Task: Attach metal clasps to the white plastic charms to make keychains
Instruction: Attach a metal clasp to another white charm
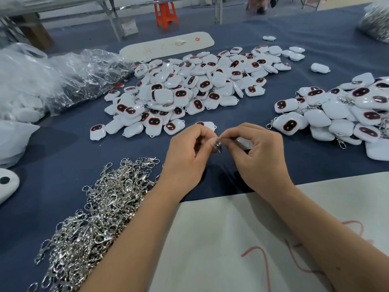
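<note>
At 7 o'clock: one heap of metal clasps (pixel 92 218), uncountable. Centre: left hand (pixel 187 159) pinches one silver clasp (pixel 219 145); right hand (pixel 259 157) grips one white charm (pixel 244 142). At 12 and 2 o'clock: two piles of white charms (pixel 189 91), (pixel 341 110), dark red-rimmed faces.

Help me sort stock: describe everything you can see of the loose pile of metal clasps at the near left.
The pile of metal clasps is a tangled heap of shiny silver swivel snap hooks with small rings. It lies on the blue cloth and runs from the frame's bottom edge up toward the left hand. The left forearm lies along its right edge.
</note>
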The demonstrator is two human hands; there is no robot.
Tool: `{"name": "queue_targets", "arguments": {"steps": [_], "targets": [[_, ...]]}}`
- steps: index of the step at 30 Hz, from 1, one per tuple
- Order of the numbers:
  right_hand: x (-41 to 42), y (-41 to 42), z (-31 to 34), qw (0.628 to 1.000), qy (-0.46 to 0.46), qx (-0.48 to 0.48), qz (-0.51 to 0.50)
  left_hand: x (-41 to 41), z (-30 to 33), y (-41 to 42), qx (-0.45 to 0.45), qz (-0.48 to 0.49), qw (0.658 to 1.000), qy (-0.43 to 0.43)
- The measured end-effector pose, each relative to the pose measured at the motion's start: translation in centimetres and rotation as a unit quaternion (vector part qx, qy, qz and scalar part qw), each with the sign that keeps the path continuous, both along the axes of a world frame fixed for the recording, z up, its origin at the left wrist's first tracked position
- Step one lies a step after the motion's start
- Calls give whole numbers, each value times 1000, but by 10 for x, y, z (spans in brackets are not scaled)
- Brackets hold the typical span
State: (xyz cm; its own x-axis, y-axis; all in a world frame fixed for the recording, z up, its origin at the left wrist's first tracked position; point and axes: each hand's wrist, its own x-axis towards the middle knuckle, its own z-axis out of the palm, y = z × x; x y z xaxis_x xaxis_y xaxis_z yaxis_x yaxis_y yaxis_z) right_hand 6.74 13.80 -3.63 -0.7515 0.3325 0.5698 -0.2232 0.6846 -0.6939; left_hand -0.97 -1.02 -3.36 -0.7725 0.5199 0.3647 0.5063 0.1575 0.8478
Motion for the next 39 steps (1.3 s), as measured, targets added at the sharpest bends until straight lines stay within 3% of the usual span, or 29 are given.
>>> {"name": "queue_targets", "arguments": {"steps": [8,16,23,27,39], "targets": [[0,2,-3,987,-18,-154,45,2,3,4,12,-1,996,85],[0,2,-4,978,-28,-197,60,3,-1,7,17,13,996,86],[-6,5,-7,961,-83,-260,35,-1,2,1,-55,18,986,158],[-8,10,-9,964,-129,-229,32,-3,3,-1,-101,10,978,182],[-11,10,-11,960,-105,-259,-6,1,9,-3,-162,-42,967,191]]}}
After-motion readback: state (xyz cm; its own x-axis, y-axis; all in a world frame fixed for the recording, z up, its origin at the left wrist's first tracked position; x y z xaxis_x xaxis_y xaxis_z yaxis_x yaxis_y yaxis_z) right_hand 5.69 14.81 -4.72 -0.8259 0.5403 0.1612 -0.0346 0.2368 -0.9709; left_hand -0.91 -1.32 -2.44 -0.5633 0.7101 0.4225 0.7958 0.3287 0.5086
